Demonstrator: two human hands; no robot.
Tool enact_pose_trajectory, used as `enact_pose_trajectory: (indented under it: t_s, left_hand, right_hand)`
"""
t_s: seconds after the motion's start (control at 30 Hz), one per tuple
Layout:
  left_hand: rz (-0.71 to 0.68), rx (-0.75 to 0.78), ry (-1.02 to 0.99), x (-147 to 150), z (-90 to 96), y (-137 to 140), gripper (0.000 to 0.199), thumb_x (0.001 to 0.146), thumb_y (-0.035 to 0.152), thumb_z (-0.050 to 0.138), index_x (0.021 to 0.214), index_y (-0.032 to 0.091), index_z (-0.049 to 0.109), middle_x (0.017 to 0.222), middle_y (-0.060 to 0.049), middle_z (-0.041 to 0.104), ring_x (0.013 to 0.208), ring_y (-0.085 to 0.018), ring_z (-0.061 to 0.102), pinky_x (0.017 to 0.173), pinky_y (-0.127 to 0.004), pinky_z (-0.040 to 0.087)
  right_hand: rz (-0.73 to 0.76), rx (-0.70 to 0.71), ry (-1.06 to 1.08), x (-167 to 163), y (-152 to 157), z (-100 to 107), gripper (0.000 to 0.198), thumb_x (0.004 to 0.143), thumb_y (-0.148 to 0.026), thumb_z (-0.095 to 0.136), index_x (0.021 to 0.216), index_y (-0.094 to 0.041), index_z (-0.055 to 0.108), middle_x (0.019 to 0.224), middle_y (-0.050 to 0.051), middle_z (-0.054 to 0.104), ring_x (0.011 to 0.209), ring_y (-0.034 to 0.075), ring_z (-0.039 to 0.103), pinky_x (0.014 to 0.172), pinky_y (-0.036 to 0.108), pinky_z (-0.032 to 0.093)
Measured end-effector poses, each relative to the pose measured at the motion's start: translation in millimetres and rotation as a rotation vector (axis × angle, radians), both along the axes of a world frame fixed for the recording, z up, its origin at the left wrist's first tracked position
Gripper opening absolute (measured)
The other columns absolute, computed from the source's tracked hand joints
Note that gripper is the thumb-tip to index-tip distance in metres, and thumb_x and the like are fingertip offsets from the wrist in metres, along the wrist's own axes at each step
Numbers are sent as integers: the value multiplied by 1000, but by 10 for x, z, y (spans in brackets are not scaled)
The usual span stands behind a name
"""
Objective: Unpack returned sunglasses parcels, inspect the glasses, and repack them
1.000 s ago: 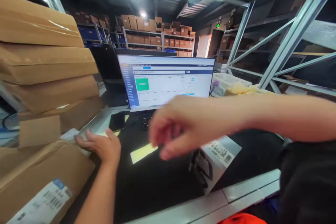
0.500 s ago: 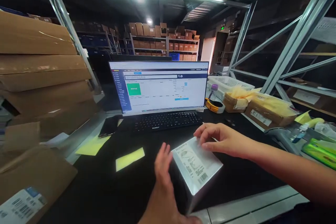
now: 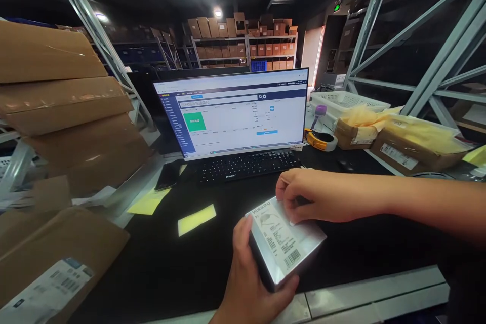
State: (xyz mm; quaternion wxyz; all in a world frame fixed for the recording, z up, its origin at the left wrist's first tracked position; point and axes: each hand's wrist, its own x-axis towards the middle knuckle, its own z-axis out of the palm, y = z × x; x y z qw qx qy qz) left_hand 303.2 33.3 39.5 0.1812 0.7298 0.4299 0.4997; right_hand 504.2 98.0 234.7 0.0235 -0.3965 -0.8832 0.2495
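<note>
"One silver-white retail carton (image 3: 281,243): where does it sit, and how is it held?"

"Near the front edge of the black desktop (image 3: 152,273), on the near side of the keyboard (image 3: 250,164). Left hand (image 3: 254,283) grips it at the nearest corner: fingers along the left side, thumb bent round the other side. Likely reason: to steady it against the other hand's work"

"And the right hand (image 3: 304,197)?"

"Narrow, fingers curled inward, fingertips at the far part of the top, thumb tip apparently on that surface. Cannot tell whether anything is pinched; the curled fingers hide it"

"Why that way up?"

"Printed face upward, Wakening lettering at the far end, barcode (image 3: 292,258) at the near end. Inference: readable from where the person is, and the left hand's side grip leaves the print uncovered"

"Surroundings?"

"Yellow paper slip (image 3: 196,219) lies flat, left of the carton, apart from both hands. Monitor (image 3: 235,131) stands behind the keyboard, screen lit and facing the person, presumably for viewing while both hands are occupied. Yellow-and-black tape dispenser (image 3: 321,140) rests right of the monitor, probably parked there to spare working space"
</note>
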Motion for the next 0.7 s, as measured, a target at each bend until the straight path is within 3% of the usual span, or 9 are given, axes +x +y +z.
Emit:
enact_pose_trajectory:
  t_s: [0.2, 0.37, 0.7]
  left_hand:
    - [-12, -2, 9, -24, -5, -8, 117, 67, 31, 80, 157, 22, 6, 150, -21, 31, 135, -40, 43, 105, -59, 46]
    - [-3, -46, 26, -9, 67, -55, 116, 67, 29, 80, 156, 24, 7, 153, -20, 26, 137, -38, 41, 107, -58, 44]
    - [-17, 51, 102, -49, 78, 6, 118, 66, 31, 81, 155, 22, 5, 149, -22, 27, 135, -40, 43, 102, -56, 50]
  right_hand:
    - [31, 25, -166, -113, -33, 151, 10, 84, -13, 72, 75, -16, 71, 106, 5, 65, 93, 19, 61, 76, 28, 44]
    - [128, 90, -264, -203, 43, 165, 9, 80, -13, 76, 73, -19, 75, 83, 4, 68, 90, 21, 62, 82, 29, 44]
    - [130, 122, -376, -346, 68, 188, 7, 78, -13, 75, 74, -19, 77, 79, 5, 70, 90, 22, 64, 85, 29, 45]
